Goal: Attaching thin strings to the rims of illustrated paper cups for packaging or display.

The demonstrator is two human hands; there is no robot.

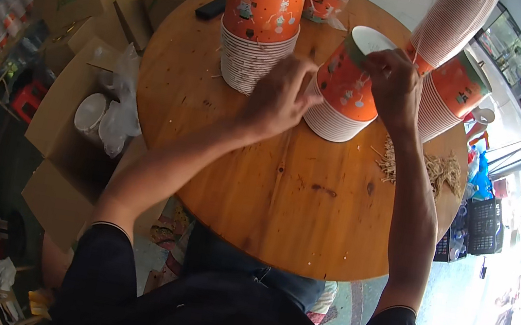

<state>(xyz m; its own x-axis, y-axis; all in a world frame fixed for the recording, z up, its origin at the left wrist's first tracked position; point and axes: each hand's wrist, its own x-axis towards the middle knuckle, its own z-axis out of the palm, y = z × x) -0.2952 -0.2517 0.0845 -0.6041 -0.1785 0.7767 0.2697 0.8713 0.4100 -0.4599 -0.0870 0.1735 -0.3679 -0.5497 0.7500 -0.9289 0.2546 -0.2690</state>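
Two bare hands work at a round wooden table. Left of the table stands an open cardboard box with white cups and plastic bags inside. On the table's far side rises a tall stack of orange paper cups, upside down. Just right of this stack, the left hand is half closed, its fingers pressing the side of a shorter tilted cup stack. The right hand curls over the bottom rim of the same stack and grips it. Near the table's right edge lies a pile of small wooden sticks.
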